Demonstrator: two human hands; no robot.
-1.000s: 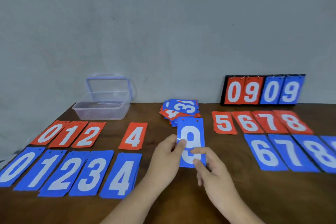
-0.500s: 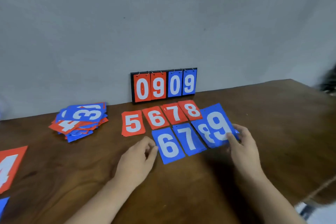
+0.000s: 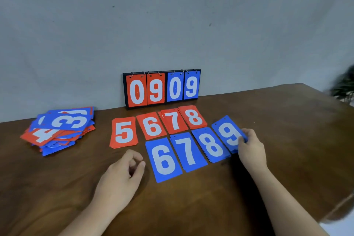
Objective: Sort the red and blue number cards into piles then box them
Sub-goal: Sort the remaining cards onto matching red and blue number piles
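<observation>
From the head view, my right hand (image 3: 251, 147) pinches the blue 9 card (image 3: 228, 134) at its lower right corner, with the thumb on the printed face and the fingers curled round the right edge. The card sits at the right end of the blue row, tilted like its neighbours, and its left edge meets the blue 8 pile (image 3: 211, 144). I cannot tell whether it lies flat on the table (image 3: 287, 159) or is slightly raised.

My left hand (image 3: 124, 174) rests on the wood just left of the blue 6 pile (image 3: 163, 159). Its fingers are loosely curled toward the thumb and nothing is between them.

The blue 7 pile (image 3: 188, 151) lies between the 6 and the 8, so the blue row reads 6, 7, 8, 9 from left to right. Behind it runs the red row: red 5 pile (image 3: 124, 132), red 6 pile (image 3: 152, 125), red 7 pile (image 3: 173, 120) and red 8 pile (image 3: 193, 116), side by side and fanning slightly.

Well apart to the left lies a mixed heap (image 3: 59, 130) of red and blue cards, with a blue 3 on top and a red 4 showing beneath it.

At the back edge of the table, against the grey wall (image 3: 172, 25), stands a flip scoreboard (image 3: 161, 88) showing red 0 9 and blue 0 9 on metal rings. At the far right edge there is a blurred dark plant (image 3: 344, 86).
</observation>
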